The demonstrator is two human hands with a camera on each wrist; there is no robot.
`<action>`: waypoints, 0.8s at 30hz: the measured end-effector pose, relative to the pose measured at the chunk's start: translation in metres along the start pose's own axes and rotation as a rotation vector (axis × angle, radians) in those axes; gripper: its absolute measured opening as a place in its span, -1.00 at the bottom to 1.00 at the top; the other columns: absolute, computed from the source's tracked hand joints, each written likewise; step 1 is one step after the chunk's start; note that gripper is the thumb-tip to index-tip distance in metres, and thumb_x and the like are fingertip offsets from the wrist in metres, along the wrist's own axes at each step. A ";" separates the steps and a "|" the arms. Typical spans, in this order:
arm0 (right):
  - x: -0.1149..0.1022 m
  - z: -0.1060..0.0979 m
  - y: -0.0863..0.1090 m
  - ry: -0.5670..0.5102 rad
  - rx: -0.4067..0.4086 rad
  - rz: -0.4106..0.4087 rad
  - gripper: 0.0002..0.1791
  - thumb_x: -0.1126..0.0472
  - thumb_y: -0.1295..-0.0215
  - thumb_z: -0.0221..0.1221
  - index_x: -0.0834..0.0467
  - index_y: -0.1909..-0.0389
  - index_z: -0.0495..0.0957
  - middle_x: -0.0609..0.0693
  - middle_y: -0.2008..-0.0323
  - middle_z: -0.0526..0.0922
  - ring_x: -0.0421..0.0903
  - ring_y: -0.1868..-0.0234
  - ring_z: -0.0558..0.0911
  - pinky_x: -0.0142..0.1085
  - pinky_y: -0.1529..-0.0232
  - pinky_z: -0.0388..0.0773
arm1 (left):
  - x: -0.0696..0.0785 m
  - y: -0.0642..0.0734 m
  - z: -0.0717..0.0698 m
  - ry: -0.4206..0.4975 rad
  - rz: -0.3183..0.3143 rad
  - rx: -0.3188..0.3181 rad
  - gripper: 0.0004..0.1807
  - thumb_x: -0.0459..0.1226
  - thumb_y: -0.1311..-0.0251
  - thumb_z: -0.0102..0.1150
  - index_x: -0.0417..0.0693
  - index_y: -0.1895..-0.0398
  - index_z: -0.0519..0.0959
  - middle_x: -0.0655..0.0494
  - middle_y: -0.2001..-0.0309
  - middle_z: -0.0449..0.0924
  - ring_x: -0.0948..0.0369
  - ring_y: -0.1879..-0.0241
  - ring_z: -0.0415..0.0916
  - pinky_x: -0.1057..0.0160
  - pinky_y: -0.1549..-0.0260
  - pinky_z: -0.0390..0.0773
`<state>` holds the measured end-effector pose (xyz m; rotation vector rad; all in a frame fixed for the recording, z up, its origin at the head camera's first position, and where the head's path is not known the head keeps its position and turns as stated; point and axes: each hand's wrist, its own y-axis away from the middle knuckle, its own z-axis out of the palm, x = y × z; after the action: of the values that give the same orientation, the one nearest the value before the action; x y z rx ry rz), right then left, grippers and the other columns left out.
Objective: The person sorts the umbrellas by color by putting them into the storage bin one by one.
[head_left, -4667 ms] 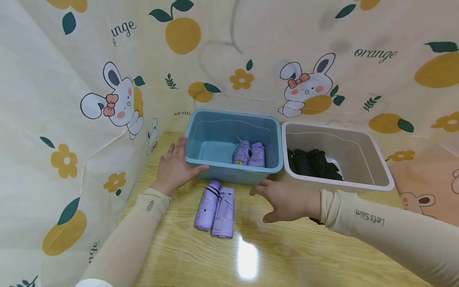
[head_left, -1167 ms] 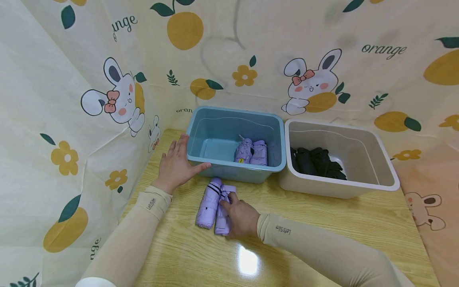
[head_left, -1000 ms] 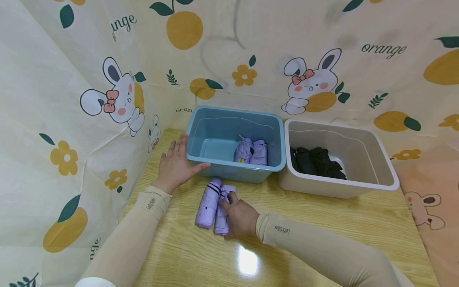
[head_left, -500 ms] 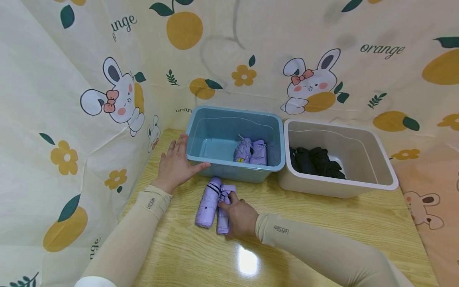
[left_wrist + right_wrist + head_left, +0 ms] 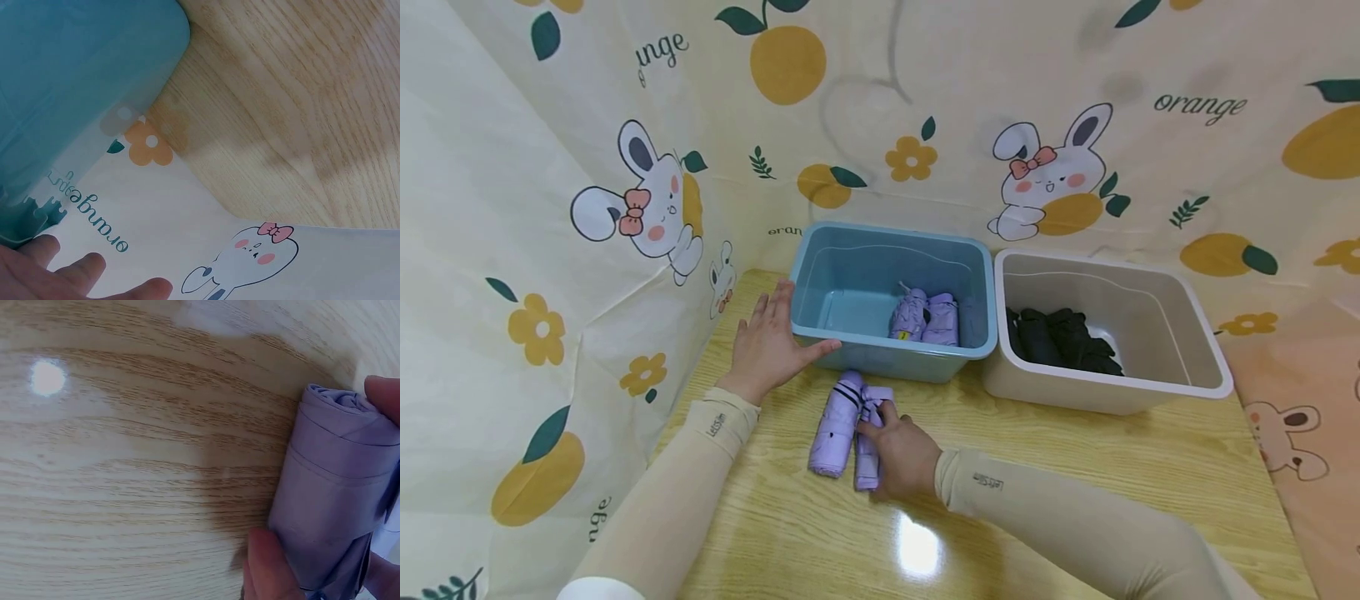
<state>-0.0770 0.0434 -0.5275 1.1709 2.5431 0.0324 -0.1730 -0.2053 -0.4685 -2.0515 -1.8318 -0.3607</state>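
My right hand (image 5: pixel 904 457) grips a folded lilac umbrella (image 5: pixel 867 462) on the wooden table; in the right wrist view, fingers curl round the rolled umbrella (image 5: pixel 337 481). Just left of it lies a second folded lilac umbrella (image 5: pixel 835 429) with dark stripes near its top. Both are in front of a light-blue bin (image 5: pixel 880 360). With fingers spread, my left hand (image 5: pixel 767 350) rests against this bin's front left corner; the left wrist view shows its fingertips (image 5: pixel 87 269) at the rim. Inside the blue bin are two more lilac umbrellas (image 5: pixel 910 315).
Right beside the blue bin stands a beige bin (image 5: pixel 1075 393) with black folded bundles (image 5: pixel 1063 340) in its left part. A patterned cloth (image 5: pixel 940 100) hangs behind and at the left. Light reflects off the tabletop (image 5: pixel 820 542) near the front.
My right hand has come left from in front of the beige bin and taken hold of the right umbrella, whose lower end has shifted slightly rightward. My left hand has stayed at the blue bin.
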 end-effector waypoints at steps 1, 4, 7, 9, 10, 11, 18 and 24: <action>0.000 0.000 0.001 -0.004 0.005 -0.005 0.12 -0.08 0.42 0.64 0.10 -0.33 0.43 0.28 -0.07 0.32 0.07 0.32 0.51 -0.17 0.26 0.54 | 0.000 0.000 0.000 0.002 0.000 0.001 0.42 0.60 0.15 0.07 -0.09 -0.61 -0.13 -0.08 -0.57 -0.07 -0.18 -0.50 -0.09 -0.45 -0.24 0.06; 0.002 -0.001 0.004 -0.011 0.025 -0.025 0.09 -0.07 0.43 0.64 0.11 -0.29 0.45 0.27 -0.03 0.32 0.05 0.31 0.50 -0.17 0.26 0.53 | 0.000 0.000 0.001 0.002 0.000 0.000 0.42 0.60 0.15 0.05 -0.08 -0.61 -0.13 -0.07 -0.57 -0.06 -0.17 -0.50 -0.09 -0.45 -0.24 0.06; 0.003 -0.006 0.009 -0.014 0.033 -0.035 0.07 -0.09 0.43 0.64 0.13 -0.26 0.46 0.27 -0.02 0.32 0.04 0.31 0.50 -0.16 0.28 0.54 | 0.000 0.000 0.000 0.002 0.001 -0.002 0.42 0.61 0.15 0.05 -0.07 -0.61 -0.13 -0.06 -0.57 -0.06 -0.16 -0.51 -0.09 -0.44 -0.24 0.07; 0.003 -0.012 0.013 -0.020 0.027 -0.033 0.06 -0.11 0.40 0.64 0.12 -0.26 0.46 0.26 -0.02 0.31 0.03 0.31 0.50 -0.16 0.28 0.56 | 0.000 0.000 0.000 0.000 0.001 -0.002 0.41 0.60 0.14 0.05 -0.07 -0.61 -0.13 -0.06 -0.57 -0.06 -0.16 -0.50 -0.08 -0.44 -0.23 0.08; 0.003 -0.016 0.016 -0.027 0.021 -0.029 0.06 -0.11 0.40 0.64 0.12 -0.27 0.46 0.27 -0.03 0.30 0.03 0.30 0.51 -0.16 0.28 0.57 | 0.000 0.000 0.000 -0.001 0.001 0.000 0.41 0.60 0.14 0.05 -0.07 -0.61 -0.13 -0.06 -0.57 -0.06 -0.16 -0.50 -0.08 -0.44 -0.23 0.09; 0.003 -0.020 0.019 -0.040 0.010 -0.024 0.06 -0.11 0.39 0.64 0.11 -0.27 0.45 0.27 -0.05 0.30 0.03 0.30 0.52 -0.16 0.28 0.57 | 0.000 0.000 0.000 -0.001 0.000 -0.001 0.41 0.60 0.14 0.05 -0.07 -0.61 -0.12 -0.05 -0.57 -0.06 -0.16 -0.50 -0.08 -0.44 -0.23 0.09; 0.004 -0.059 0.047 -0.194 -0.055 0.013 0.03 -0.11 0.31 0.63 0.07 -0.29 0.43 0.28 -0.17 0.23 -0.06 0.18 0.52 -0.27 0.16 0.57 | 0.001 0.000 0.000 -0.001 0.001 -0.008 0.39 0.58 0.12 0.06 -0.07 -0.62 -0.14 -0.05 -0.58 -0.07 -0.16 -0.51 -0.09 -0.44 -0.24 0.07; -0.002 -0.111 0.076 -0.254 -0.078 0.033 0.05 -0.06 0.29 0.62 -0.02 -0.34 0.37 0.21 -0.23 0.18 -0.11 0.16 0.51 -0.29 0.18 0.56 | 0.001 0.000 -0.001 0.001 -0.001 -0.009 0.40 0.58 0.11 0.08 -0.08 -0.62 -0.15 -0.07 -0.57 -0.06 -0.17 -0.50 -0.09 -0.45 -0.24 0.05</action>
<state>-0.0551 0.1052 -0.4100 1.1104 2.2815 -0.0083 -0.1727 -0.2048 -0.4667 -2.0563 -1.8339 -0.3708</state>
